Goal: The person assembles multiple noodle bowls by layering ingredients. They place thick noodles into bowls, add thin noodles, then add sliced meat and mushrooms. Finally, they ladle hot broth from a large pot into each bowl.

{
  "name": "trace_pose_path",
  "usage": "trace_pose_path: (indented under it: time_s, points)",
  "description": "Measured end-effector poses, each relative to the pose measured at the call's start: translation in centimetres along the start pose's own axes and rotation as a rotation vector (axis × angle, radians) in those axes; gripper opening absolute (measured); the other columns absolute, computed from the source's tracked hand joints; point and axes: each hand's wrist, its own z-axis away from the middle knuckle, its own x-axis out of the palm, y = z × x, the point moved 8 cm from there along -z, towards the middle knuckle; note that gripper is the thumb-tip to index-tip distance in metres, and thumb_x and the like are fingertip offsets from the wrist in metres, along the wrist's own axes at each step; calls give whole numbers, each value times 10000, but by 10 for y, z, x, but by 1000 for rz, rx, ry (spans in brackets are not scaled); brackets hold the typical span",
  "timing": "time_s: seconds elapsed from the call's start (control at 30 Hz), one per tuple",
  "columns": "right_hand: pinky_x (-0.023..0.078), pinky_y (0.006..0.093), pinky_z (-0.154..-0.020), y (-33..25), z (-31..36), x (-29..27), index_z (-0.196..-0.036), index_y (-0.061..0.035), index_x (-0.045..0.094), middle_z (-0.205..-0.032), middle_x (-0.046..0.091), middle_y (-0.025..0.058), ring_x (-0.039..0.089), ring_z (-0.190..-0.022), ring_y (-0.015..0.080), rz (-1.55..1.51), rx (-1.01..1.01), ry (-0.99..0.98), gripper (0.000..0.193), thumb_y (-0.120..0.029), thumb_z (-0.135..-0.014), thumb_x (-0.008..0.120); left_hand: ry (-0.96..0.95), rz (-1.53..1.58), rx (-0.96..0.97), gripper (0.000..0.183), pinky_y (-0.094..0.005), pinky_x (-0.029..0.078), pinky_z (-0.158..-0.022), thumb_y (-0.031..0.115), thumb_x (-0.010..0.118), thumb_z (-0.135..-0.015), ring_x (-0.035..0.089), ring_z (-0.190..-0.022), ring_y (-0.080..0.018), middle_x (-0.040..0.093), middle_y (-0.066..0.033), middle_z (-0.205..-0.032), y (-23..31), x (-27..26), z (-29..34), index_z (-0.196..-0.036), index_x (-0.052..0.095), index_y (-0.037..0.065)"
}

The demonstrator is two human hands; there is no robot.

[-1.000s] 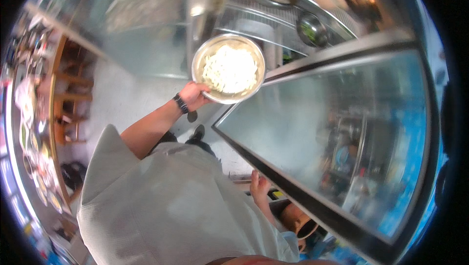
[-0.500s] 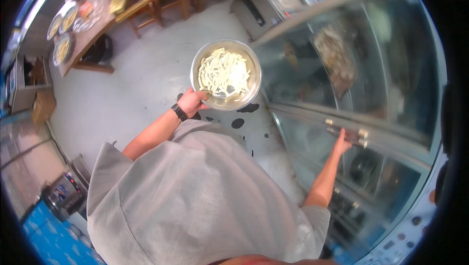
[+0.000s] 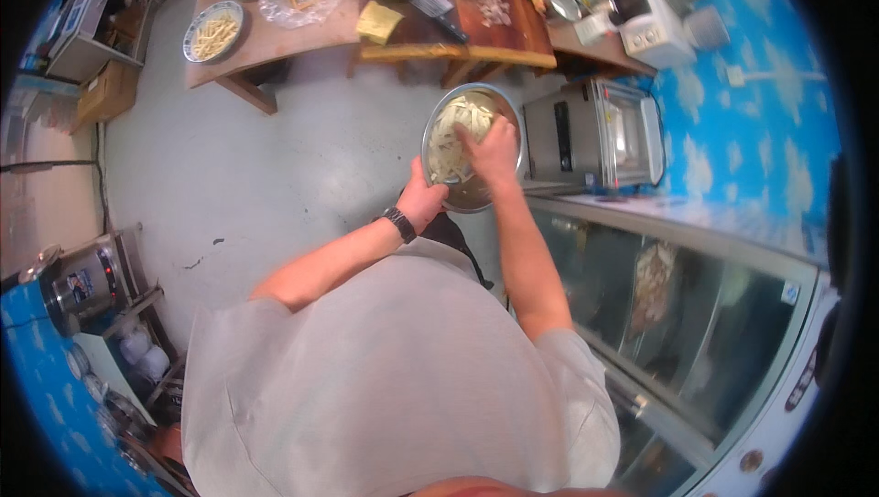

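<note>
A round steel bowl is held in front of me, tilted, with pale cut strips piled inside. My left hand, with a dark watch on the wrist, grips the bowl's near left rim. Inside the bowl, my right hand reaches down from the right side. Its fingers curl into the pale strips, their tips partly hidden among them.
Ahead stands a wooden table bearing patterned bowls of strips, a cleaver, a yellow sponge-like block and plastic bags. A glass-doored cabinet lines my right. A steel appliance stands at left.
My right hand has let go of the cabinet door handle and is now in the bowl. The view has turned right toward the table. My left hand still holds the bowl.
</note>
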Motion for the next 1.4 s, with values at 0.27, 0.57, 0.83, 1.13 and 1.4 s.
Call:
trace_pose_path:
  time_s: [0.27, 0.57, 0.83, 1.13, 1.4]
  points:
    - [509, 495, -908, -131, -50, 75, -1254, -59, 607, -1126, 590, 263, 610, -1073, 452, -373, -399, -176, 534, -311, -821, 793, 224, 214, 90, 574, -414, 624, -814, -64, 530, -869, 678, -1076, -277, 619, -139, -1243, 78, -32, -19, -1420, 430, 63]
    - [542, 382, -823, -208, -212, 130, -1106, -28, 675, -983, 684, 155, 691, -905, 301, -520, -521, -418, 265, -114, -859, 719, 341, 403, 39, 496, -418, 659, -841, -70, 520, -848, 723, -1022, -306, 666, -182, -1239, 191, -155, -106, -1344, 525, -55]
    - [535, 455, -836, -143, -376, 164, -1119, -49, 697, -980, 689, 210, 659, -922, 401, -50, -446, -295, 360, -316, -886, 762, 289, 497, -27, 575, -456, 645, -879, -104, 486, -825, 704, -1098, -342, 636, -204, -1299, 204, -194, -136, -1399, 476, -65]
    - [529, 477, -877, -122, -415, 158, -1129, -132, 707, -1019, 698, 213, 659, -995, 405, -34, -427, -186, 236, -262, -933, 705, 344, 554, -30, 545, -470, 640, -902, -100, 503, -851, 706, -1089, -359, 630, -224, -1307, 221, -233, -121, -1394, 465, -94]
    - [554, 415, -831, -208, -434, 230, -1164, -108, 712, -1021, 746, 185, 720, -966, 359, -375, -574, -407, 274, -293, -970, 656, 545, 652, 107, 582, -492, 629, -931, -110, 500, -861, 675, -1150, -375, 588, -245, -1365, 202, -192, -130, -1438, 427, -90]
